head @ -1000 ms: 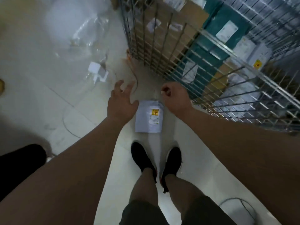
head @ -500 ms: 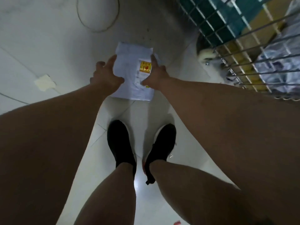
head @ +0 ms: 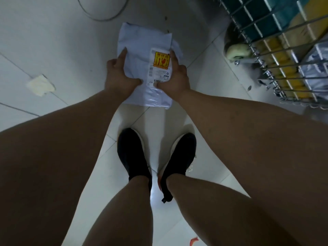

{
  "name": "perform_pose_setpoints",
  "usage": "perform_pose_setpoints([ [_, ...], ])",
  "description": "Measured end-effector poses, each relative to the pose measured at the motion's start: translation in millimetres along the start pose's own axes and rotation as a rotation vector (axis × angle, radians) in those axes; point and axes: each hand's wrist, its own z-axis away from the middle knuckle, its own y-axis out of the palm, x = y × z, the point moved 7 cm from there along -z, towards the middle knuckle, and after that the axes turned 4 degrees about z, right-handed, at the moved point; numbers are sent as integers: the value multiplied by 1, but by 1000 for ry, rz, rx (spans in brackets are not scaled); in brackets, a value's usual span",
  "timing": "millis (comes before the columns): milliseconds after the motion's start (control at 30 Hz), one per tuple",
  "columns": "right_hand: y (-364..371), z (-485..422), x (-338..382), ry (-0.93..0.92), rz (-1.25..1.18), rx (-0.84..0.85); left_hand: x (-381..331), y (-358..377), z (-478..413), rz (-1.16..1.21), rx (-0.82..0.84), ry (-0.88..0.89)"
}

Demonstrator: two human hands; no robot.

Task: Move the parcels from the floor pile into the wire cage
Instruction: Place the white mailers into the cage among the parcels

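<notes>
Changing just now: A second ago both hands hung over the parcel (head: 142, 50) and did not touch it. Now they hold it, one on each side.
Left hand (head: 120, 77): It holds the parcel's 9 o'clock edge. The thumb lies on top and one finger lies along the side. The other fingers are tucked out of sight.
Right hand (head: 174, 80): It holds the 3 o'clock edge the same way, thumb on top, next to the sticker (head: 161, 59).
What this means: I think the picking-up part is starting. The parcel is not in the cage yet. I cannot tell if it is off the floor (head: 53, 41).
Where the parcel is: At 12 o'clock from the person's black shoes (head: 133, 153), just in front of the toes.
Where the wire cage (head: 284, 68) is: At 2 o'clock from the shoes, near the parcel but not touching it. Its wheel (head: 237, 51) sits on the floor. Other boxes and bags are already inside.
How the parcel looks: A pale, flat, soft plastic bag, a bit crinkly and shiny. It has a white label with a yellow and red sticker on it. The words are too small to read.
How it may feel: Light and floppy, I think, so two hands should lift it easily.
Also on the floor: A scrap of paper (head: 41, 85) at 9 o'clock from the parcel.
</notes>
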Motion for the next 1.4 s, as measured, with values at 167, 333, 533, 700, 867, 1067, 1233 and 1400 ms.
perform_pose_setpoints([
  [167, -74, 73, 84, -152, -9, -102, -65, -86, 70, 44, -69, 32],
  [333, -155, 152, 168, -261, -71, -101, -137, -188, 147, 123, -123, 30],
  [533, -255, 238, 259, -352, -143, -125, -237, -308, 239, 125, -131, 70],
  [700, -323, 293, 320, -374, -226, -73, -318, -383, 300, 166, -94, 148],
  [867, -394, 335, 369, -415, -247, -126, -392, -437, 336, 223, -78, 202],
  [1067, -482, 371, 385, -416, -251, -229, -480, -454, 350, 186, -50, 327],
  [1233, -538, 371, 347, -302, -359, -336, -566, -426, 333, 67, 26, 474],
  [1400, -598, 348, 293, -197, -395, -486, -651, -363, 288, -58, 118, 557],
])
